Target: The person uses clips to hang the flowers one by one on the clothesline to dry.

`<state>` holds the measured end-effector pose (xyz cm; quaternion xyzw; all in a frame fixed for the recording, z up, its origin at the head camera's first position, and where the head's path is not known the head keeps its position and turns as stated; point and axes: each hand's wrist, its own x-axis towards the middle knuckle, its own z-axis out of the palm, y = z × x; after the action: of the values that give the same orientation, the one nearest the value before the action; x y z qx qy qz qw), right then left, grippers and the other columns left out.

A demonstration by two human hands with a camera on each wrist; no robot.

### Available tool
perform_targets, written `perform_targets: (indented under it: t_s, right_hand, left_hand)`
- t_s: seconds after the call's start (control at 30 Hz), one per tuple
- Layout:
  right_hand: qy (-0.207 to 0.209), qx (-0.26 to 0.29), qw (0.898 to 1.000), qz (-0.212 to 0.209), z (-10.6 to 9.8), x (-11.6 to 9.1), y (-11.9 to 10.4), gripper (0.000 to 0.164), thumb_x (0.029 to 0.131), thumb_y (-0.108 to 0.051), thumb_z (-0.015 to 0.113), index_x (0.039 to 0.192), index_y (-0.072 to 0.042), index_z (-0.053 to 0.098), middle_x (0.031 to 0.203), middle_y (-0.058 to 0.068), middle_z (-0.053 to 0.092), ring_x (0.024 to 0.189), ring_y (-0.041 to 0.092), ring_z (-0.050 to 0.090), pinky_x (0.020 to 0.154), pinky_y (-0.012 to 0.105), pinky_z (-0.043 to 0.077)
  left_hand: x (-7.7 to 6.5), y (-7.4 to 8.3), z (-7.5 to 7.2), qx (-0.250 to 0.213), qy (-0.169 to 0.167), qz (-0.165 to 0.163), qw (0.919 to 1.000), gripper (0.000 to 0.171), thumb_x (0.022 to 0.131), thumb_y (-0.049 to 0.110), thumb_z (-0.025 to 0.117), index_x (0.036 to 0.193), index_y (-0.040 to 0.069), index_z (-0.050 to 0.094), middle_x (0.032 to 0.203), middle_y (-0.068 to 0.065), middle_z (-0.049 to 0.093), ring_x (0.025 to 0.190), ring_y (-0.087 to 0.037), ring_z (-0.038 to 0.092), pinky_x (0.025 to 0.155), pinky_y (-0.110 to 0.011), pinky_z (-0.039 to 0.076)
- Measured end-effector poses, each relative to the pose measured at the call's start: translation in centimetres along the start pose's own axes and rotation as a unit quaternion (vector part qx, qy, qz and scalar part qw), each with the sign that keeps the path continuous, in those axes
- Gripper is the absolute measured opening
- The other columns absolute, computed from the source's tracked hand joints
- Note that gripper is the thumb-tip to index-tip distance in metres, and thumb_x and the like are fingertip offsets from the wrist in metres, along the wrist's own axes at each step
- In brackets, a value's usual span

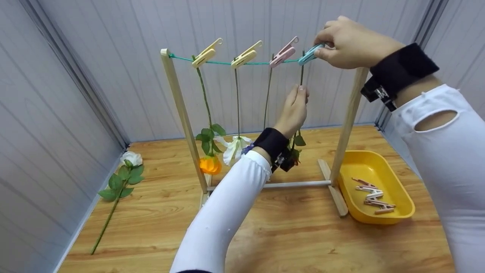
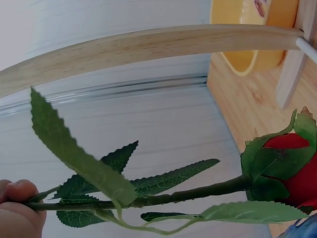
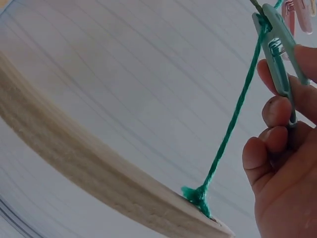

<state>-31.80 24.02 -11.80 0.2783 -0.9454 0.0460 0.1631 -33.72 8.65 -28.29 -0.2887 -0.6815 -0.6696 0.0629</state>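
Note:
My right hand point(image 1: 352, 43) pinches a blue clothespin point(image 1: 310, 54) at the right part of a green string point(image 1: 221, 63). In the right wrist view the clothespin's tip sits at the string and a stem end. Below it, my left hand point(image 1: 295, 108) pinches the stem point(image 2: 213, 190) of a red rose point(image 2: 297, 168), which hangs bloom down. Along the string, two yellow clothespins point(image 1: 244, 58) and a pink clothespin point(image 1: 283, 57) hold other stems. An orange flower point(image 1: 210, 165) and a white lily point(image 1: 235, 148) hang there; the pink one's bloom is mostly hidden behind my left arm.
A wooden stand point(image 1: 348, 121) carries the string between two posts. Right of it, a yellow tub point(image 1: 379, 155) holds several loose clothespins point(image 1: 373, 192). A white rose point(image 1: 132, 158) with a leafy stem lies on the wooden table point(image 1: 163, 212) at the left. Pale panels point(image 1: 144, 94) enclose the back and sides.

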Motion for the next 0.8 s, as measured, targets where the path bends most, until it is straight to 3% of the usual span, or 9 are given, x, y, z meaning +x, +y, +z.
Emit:
perform_targets:
  t_s: [0.2,0.43,0.6,0.8]
  right_hand:
    - [0.004,-0.007,1.000,0.004,0.1,-0.1,-0.1,0.039,0.110,-0.018,0.051,0.124,0.012,0.071,0.108,0.025,0.058,0.096,0.035,0.041,0.080,0.042,0.031]
    - [0.045,0.022,0.999,0.004,0.2,-0.3,-0.1,0.042,0.105,-0.018,0.050,0.130,0.009,0.071,0.129,0.030,0.060,0.113,0.045,0.047,0.088,0.052,0.038]
    - [0.095,0.042,0.995,0.009,0.3,-0.8,0.0,0.041,0.106,-0.019,0.054,0.133,0.008,0.068,0.133,0.030,0.058,0.116,0.044,0.047,0.092,0.055,0.039]
    - [0.176,0.060,0.983,-0.009,0.8,-1.7,0.3,0.040,0.106,-0.018,0.061,0.135,0.009,0.066,0.129,0.031,0.060,0.120,0.046,0.052,0.101,0.058,0.042]
  left_hand:
    - [-0.2,0.1,-0.1,0.010,-0.010,0.006,0.9999,0.027,0.121,0.015,0.022,0.103,0.009,0.041,0.098,-0.004,0.036,0.088,-0.014,0.036,0.081,-0.022,0.029]
    - [-0.2,0.2,0.0,-0.031,-0.009,-0.009,0.9994,0.031,0.121,0.016,0.024,0.113,0.002,0.050,0.096,-0.002,0.049,0.084,-0.012,0.048,0.078,-0.019,0.043]
    - [-0.4,0.5,-0.5,-0.019,0.005,-0.010,0.9998,0.031,0.120,0.015,0.030,0.137,-0.003,0.050,0.123,-0.015,0.064,0.114,-0.026,0.063,0.100,-0.024,0.050]
    - [-1.2,1.1,-1.3,0.037,0.004,0.008,0.9993,0.045,0.117,0.009,0.044,0.159,-0.002,0.034,0.159,-0.021,0.050,0.146,-0.032,0.052,0.120,-0.032,0.044]
